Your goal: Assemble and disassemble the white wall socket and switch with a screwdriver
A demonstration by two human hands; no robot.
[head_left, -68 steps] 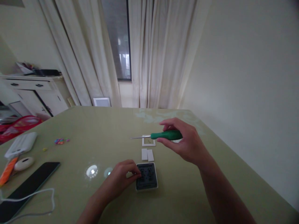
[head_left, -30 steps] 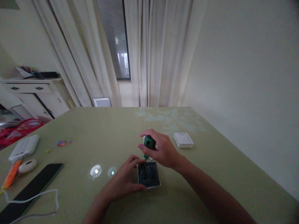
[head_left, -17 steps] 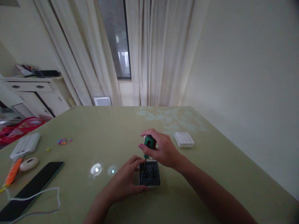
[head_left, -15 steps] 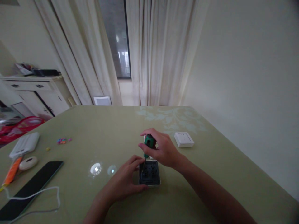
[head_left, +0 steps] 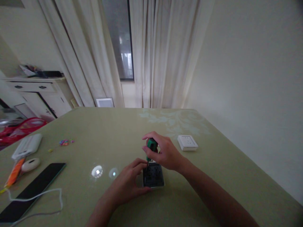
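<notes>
The dark-faced box (head_left: pixel 155 178) sits on the green tabletop (head_left: pixel 106 126), a long way in from the far edge and well inside the right edge, with a broad stretch of surface between it and the phone (head_left: pixel 44 178) over on the left. Open side up, it's close to square, its sides running roughly with the far edge, just slightly turned. And down into its left part goes the screwdriver (head_left: pixel 151 144), green handle on top, shaft pointing down, long axis near upright with a small lean; the tip is lost in the dark interior. The right hand (head_left: pixel 167 153) has that handle, thumb and forefinger bowed around it, their tips apart. The left hand (head_left: pixel 129 177) is half spread, thumb at the near-left corner, fingers at the far-left, box held between. Out towards the right edge, a white socket (head_left: pixel 187 142) lies face up; leftward, a white cable (head_left: pixel 62 198) crosses the phone.
</notes>
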